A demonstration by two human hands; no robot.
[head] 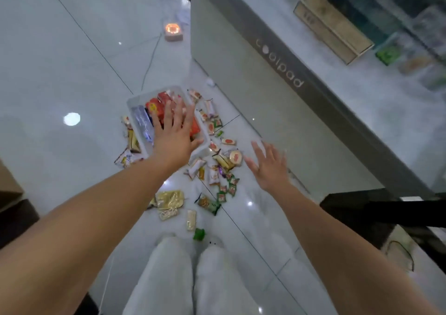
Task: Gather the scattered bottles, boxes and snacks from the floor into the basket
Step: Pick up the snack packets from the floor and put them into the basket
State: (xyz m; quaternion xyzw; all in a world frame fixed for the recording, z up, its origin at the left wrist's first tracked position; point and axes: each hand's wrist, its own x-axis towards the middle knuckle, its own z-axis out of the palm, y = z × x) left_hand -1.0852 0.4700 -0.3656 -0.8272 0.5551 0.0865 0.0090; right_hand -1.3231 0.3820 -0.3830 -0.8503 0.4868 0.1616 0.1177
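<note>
Fingers (179,112) of the left hand (175,138) spread empty above the basket (135,102); right hand (268,167) fingers spread beside floor snacks (224,170).

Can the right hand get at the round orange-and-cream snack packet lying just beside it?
Probably yes. The right hand is open and empty, and the round orange-and-cream snack packet lies on top of the pile just off its thumb side, with nothing visible covering it.
</note>
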